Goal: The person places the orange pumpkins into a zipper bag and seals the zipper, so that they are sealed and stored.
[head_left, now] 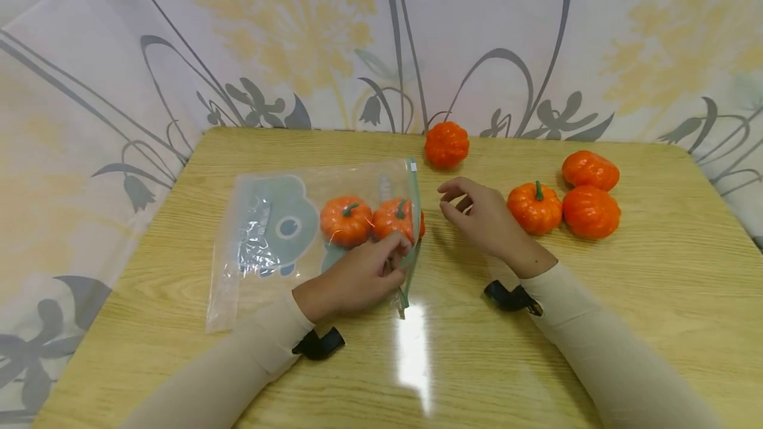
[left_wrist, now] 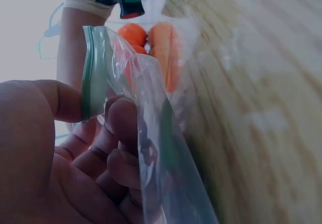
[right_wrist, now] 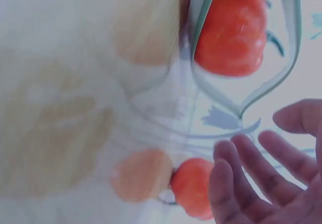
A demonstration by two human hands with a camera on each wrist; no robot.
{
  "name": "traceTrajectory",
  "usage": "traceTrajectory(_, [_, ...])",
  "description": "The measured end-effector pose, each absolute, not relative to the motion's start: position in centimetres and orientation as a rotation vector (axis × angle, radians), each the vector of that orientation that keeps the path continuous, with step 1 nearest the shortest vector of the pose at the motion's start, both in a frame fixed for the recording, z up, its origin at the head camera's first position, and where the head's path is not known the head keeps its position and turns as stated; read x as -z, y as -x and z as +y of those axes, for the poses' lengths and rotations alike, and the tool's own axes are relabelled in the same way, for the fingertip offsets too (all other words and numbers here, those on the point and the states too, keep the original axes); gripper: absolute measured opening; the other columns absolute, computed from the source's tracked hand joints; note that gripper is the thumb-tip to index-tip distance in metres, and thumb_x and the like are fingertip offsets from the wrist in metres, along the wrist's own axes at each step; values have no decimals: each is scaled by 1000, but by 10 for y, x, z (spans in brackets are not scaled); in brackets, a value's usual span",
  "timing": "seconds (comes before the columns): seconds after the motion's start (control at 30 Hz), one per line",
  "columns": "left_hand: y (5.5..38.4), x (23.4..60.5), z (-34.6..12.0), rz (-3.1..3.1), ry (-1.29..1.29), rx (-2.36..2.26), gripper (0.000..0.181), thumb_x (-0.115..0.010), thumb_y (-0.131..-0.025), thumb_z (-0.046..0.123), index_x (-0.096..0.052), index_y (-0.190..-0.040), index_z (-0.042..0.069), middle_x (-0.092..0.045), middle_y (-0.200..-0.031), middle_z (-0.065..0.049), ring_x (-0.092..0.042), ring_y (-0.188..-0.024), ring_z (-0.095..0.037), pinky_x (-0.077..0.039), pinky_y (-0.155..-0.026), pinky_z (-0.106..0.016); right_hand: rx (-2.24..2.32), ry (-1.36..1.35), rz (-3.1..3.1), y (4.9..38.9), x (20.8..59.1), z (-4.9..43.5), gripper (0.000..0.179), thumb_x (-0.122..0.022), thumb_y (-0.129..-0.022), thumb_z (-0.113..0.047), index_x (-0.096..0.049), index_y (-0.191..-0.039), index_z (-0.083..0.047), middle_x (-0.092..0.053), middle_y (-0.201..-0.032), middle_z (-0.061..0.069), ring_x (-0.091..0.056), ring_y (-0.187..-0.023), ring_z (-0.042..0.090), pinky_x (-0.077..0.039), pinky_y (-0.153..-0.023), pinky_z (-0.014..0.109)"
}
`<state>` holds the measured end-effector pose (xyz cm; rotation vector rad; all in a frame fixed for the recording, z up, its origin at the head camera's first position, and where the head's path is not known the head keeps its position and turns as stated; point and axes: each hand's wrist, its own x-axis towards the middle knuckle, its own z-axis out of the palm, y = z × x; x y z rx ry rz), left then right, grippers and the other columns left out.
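Note:
A clear zip bag [head_left: 250, 197] with a green zip edge and a blue-green cartoon print lies flat on the table. Inside, near its mouth, two small orange pumpkins [head_left: 346, 227] with green stems sit side by side. My left hand [head_left: 363, 273] pinches the bag's near rim by the zip, with the thumb [left_wrist: 65, 100] against the green strip. The right wrist view shows the mouth parted around a pumpkin [right_wrist: 231, 30]. Just right of the mouth, my right hand [head_left: 485, 217] hovers with fingers loosely bent and nothing in them.
Three pumpkins stand grouped to the right: a stemmed pumpkin [head_left: 534, 209], a rear pumpkin [head_left: 590, 170] and a front pumpkin [head_left: 591, 212]. Another pumpkin [head_left: 447, 145] sits at the back edge of the wooden table [head_left: 477, 376]. A flower-patterned cloth [head_left: 334, 38] hangs behind.

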<state>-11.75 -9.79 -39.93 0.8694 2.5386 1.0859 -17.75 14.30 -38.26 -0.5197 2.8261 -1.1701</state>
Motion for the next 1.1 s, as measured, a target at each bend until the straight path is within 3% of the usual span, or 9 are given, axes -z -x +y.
traceTrajectory(0.4, [119,404,-102,2519,-850,-1081,25,-57,-92,14,-52,-117,16,-57,-82,5,-53,-69,-7,-46,-65,-22,909,638,3145,216,361,128,32,-62,-94,-13,-63,-121,4,-62,-120,24,-56,-106,39,-49,-90,51])
traceTrajectory(0.7, [120,404,-99,2513,-883,-1061,24,-56,-92,14,-51,-115,17,-54,-79,6,-46,-62,-3,-41,-61,-20,704,431,3142,249,349,129,51,-60,-95,-20,-47,-142,-4,-45,-140,28,-46,-122,45,-48,-97,59])
traceTrajectory(0.9, [120,403,-99,2521,-886,-1050,24,-56,-92,14,-51,-116,16,-55,-80,6,-49,-65,-5,-43,-63,-20,550,420,3124,260,347,126,58,-60,-96,-23,-41,-149,-10,-41,-147,27,-44,-125,47,-41,-105,60])
traceTrajectory(1.1, [120,403,-98,2523,-877,-1052,24,-56,-93,14,-51,-116,17,-55,-81,7,-51,-66,-6,-43,-63,-21,454,374,3081,268,347,124,63,-57,-98,-25,-33,-154,-7,-34,-153,29,-40,-131,51,-38,-109,61])
